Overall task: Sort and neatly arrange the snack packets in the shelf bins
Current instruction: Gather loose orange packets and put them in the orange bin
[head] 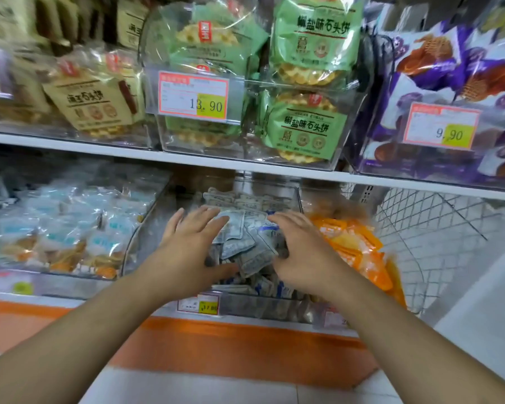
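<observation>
Hands working the lower shelf's middle bin (286, 309): left hand (191, 243) lying flat, fingers straight and spread, on the left side of the heap of small grey packets (245, 246); right hand (299, 252) resting on the right side, fingers loosely bent, clamping nothing. Heap sitting between both palms, equally near each, spilling toward the bin's front edge. Orange packets (359, 249) crowding the bin's right wall.

So the small grey-white snack packets (239, 243) are heaped loosely in the clear middle bin (274, 304) on the lower shelf, lying every which way, some overlapping, none lined up.
</observation>
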`<act>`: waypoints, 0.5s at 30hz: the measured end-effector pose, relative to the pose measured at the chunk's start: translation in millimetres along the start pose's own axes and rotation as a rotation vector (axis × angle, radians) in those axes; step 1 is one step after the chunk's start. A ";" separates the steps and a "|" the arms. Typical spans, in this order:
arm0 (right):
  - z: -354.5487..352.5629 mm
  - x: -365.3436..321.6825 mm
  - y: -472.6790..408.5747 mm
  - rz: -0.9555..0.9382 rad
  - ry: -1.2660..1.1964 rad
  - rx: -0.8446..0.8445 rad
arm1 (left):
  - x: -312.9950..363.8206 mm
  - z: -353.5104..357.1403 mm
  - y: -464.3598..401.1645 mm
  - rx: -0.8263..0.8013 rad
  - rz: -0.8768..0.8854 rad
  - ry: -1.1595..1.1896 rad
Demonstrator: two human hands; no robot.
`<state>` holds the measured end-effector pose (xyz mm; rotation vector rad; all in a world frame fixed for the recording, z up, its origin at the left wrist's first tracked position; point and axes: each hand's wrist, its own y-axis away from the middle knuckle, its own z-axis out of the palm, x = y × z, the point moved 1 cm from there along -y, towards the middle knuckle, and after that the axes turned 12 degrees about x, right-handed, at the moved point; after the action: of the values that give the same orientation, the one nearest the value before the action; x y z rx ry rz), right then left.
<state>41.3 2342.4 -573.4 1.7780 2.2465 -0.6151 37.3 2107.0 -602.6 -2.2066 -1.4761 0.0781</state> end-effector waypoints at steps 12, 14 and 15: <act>78.0 24.2 129.1 0.141 -0.156 -0.260 | 71.5 25.0 90.0 0.192 0.233 0.147; 120.0 55.6 155.7 0.212 -0.098 -0.343 | 77.4 44.3 111.0 0.112 0.257 0.202; 138.1 69.9 167.2 0.284 -0.116 -0.363 | 78.5 58.1 122.5 0.044 0.238 0.241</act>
<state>172.5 2373.0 -757.2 1.7736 1.8392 -0.2293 157.1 2160.1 -688.4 -2.2562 -1.0714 -0.0751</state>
